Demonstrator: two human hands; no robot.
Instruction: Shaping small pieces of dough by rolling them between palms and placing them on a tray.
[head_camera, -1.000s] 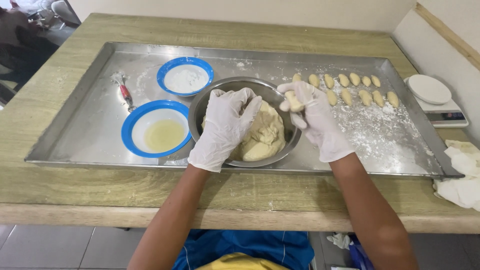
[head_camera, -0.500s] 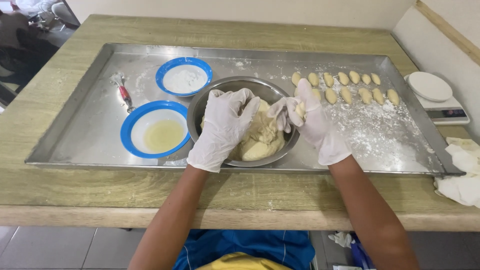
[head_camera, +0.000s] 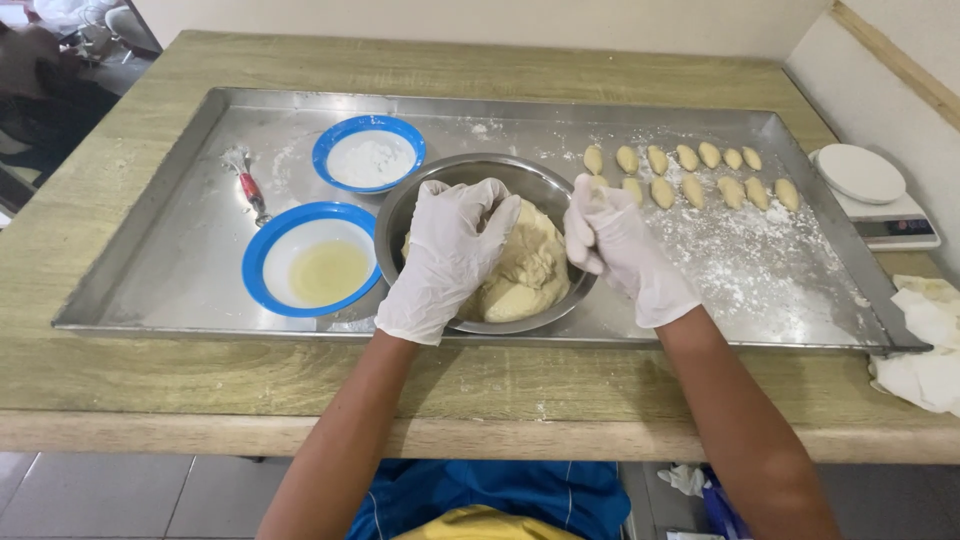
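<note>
A steel bowl (head_camera: 400, 213) in the middle of a large metal tray (head_camera: 180, 250) holds a big lump of pale dough (head_camera: 530, 272). My left hand (head_camera: 447, 255), in a white glove, presses down on the dough's left side with fingers spread. My right hand (head_camera: 618, 245), also gloved, hovers at the bowl's right rim with its fingers curled closed; whether it holds a bit of dough is hidden. Several small oval dough pieces (head_camera: 690, 172) lie in two rows on the floured right part of the tray.
A blue bowl of flour (head_camera: 369, 155) and a blue bowl of yellowish liquid (head_camera: 318, 262) sit left of the steel bowl, with a red-handled tool (head_camera: 250, 185) beside them. A white kitchen scale (head_camera: 872, 192) and crumpled paper towels (head_camera: 925, 340) lie right of the tray.
My right hand has come in from the rows of dough pieces to the bowl's right rim and curled its fingers. My left hand stays on the dough.
</note>
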